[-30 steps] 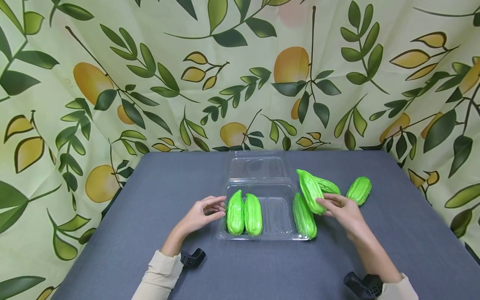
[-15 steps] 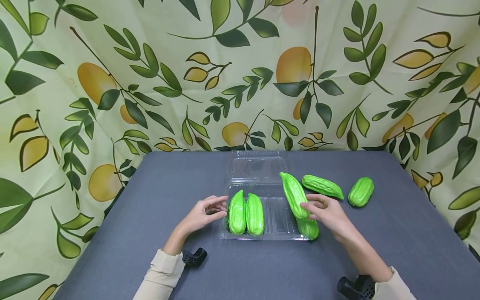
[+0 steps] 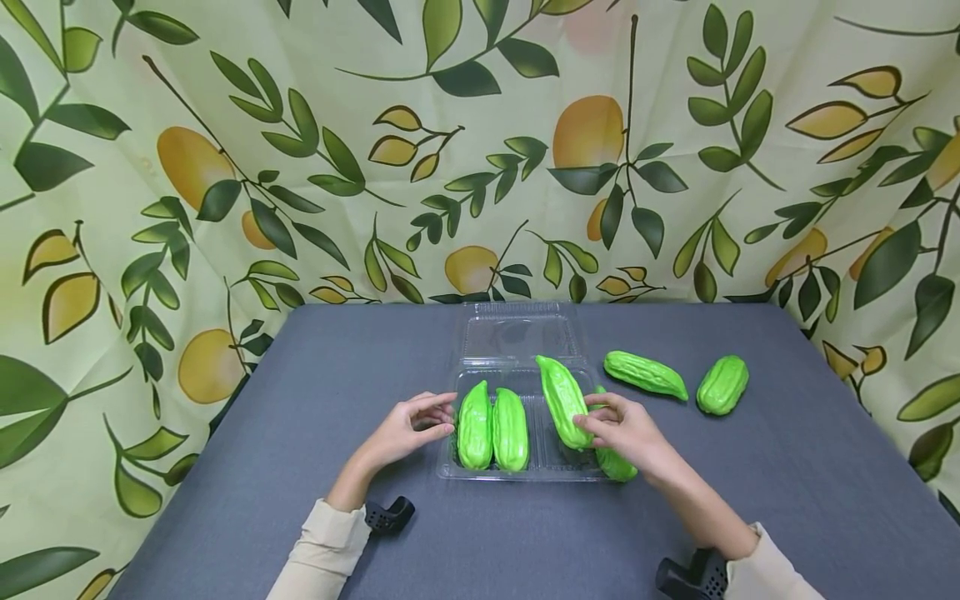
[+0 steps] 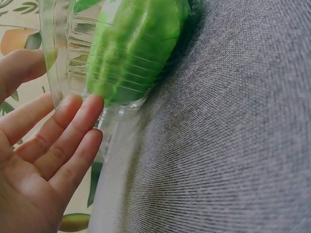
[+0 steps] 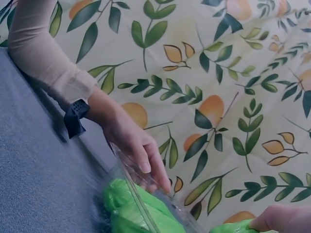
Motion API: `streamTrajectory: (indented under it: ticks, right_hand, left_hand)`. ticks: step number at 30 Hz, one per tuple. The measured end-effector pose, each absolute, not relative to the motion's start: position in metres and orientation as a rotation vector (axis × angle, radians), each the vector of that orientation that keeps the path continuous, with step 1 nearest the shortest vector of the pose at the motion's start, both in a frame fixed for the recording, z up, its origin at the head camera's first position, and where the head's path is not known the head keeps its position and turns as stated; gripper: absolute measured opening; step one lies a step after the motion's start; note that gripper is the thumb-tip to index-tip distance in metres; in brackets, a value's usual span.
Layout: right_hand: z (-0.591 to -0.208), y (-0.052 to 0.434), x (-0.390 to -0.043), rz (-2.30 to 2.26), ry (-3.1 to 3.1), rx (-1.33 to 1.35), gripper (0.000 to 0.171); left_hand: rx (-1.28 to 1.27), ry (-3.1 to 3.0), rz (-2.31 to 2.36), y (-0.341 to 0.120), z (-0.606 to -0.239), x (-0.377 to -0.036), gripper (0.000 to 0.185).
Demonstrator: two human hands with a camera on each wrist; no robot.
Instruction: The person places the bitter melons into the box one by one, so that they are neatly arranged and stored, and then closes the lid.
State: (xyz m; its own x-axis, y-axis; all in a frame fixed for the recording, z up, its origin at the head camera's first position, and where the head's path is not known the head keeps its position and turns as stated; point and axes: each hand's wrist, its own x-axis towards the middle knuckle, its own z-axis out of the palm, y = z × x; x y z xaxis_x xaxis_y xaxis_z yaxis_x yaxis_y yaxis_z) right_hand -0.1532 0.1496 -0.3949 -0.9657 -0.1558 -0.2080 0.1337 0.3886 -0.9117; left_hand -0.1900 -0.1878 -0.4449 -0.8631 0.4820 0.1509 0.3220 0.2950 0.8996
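Observation:
A clear plastic clamshell tray (image 3: 555, 467) lies open mid-table, its lid (image 3: 517, 333) folded back. Two green bitter gourds (image 3: 491, 427) lie side by side in its left half; the nearer one (image 4: 131, 48) shows through the tray wall (image 4: 58, 58). My left hand (image 3: 408, 429) rests straight fingers (image 4: 73, 116) against the tray's left wall. My right hand (image 3: 609, 423) grips a third gourd (image 3: 561, 398), tilted above the tray's right half. A fourth gourd (image 3: 617, 463) lies by the tray's right edge, partly hidden under that hand.
Two more green gourds (image 3: 645, 375) (image 3: 722, 385) lie on the grey table (image 3: 300, 400) to the right of the tray. A leaf-and-lemon patterned cloth (image 3: 300, 167) hangs behind and at both sides. Black wrist mounts (image 3: 386, 514) sit near the front edge.
My right hand has carried its gourd leftwards, from beside the tray's right edge to above the tray's right half. The left hand has stayed at the tray's left wall.

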Motion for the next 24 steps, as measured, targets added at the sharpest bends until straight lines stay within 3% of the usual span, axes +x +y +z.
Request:
streamTrajectory:
  ticks: [24]
  right_hand:
    - [-0.402,0.117,-0.157,-1.279,2.619,-0.096,0.055]
  left_hand:
    - [0.756,2.397,1.639,-0.187,-0.445,-0.191,0.048]
